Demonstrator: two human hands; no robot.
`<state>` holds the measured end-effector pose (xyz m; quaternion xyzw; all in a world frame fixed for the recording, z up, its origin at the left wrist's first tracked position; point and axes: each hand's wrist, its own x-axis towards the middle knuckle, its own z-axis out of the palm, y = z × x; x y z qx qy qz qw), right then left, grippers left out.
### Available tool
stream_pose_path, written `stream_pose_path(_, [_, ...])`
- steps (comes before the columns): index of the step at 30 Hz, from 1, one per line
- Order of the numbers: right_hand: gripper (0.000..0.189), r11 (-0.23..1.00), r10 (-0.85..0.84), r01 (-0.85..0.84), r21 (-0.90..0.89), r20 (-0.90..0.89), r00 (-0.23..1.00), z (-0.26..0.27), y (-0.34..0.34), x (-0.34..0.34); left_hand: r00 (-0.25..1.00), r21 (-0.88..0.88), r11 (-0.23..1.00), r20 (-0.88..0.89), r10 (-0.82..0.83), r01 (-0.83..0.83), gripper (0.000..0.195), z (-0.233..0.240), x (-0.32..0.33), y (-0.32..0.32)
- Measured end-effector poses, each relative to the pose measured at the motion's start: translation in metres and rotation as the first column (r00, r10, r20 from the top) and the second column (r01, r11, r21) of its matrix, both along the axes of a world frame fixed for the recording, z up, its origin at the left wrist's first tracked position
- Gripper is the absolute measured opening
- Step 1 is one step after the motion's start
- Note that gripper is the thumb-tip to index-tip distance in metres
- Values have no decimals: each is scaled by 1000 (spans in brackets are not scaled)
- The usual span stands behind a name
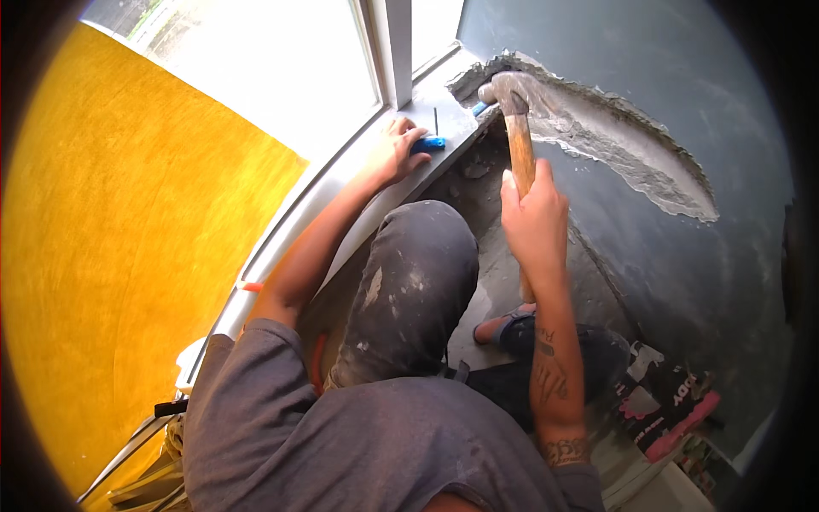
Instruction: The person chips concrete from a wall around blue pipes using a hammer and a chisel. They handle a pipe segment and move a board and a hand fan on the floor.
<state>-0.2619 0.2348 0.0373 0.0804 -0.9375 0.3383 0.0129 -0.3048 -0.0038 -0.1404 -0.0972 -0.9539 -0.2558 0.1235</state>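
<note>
My right hand grips the wooden handle of a claw hammer. Its steel head is up at a rough channel broken into the grey plastered wall. Beside the hammer face a short blue piece shows at the channel's edge; what it is cannot be made out. On the pale window sill, my left hand has thumb and fingers around a blue plastic object, part of it hidden by the fingers. A thin dark rod is just beyond this object.
A window frame post rises behind my left hand. The yellow wall surface lies to the left. My bent knee is below the sill, above the concrete floor. A printed black and pink bag lies at lower right.
</note>
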Motion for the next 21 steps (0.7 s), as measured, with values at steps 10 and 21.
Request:
stream_pose_path(10, [36, 978, -168, 174, -119, 53, 984, -24, 40, 15, 988, 76, 991, 123, 98, -108, 29, 49, 14, 51])
stream_pose_path(21, [30, 785, -440, 441, -435, 110, 891, -111, 81, 15, 971, 273, 961, 211, -109, 49, 33, -26, 22, 153])
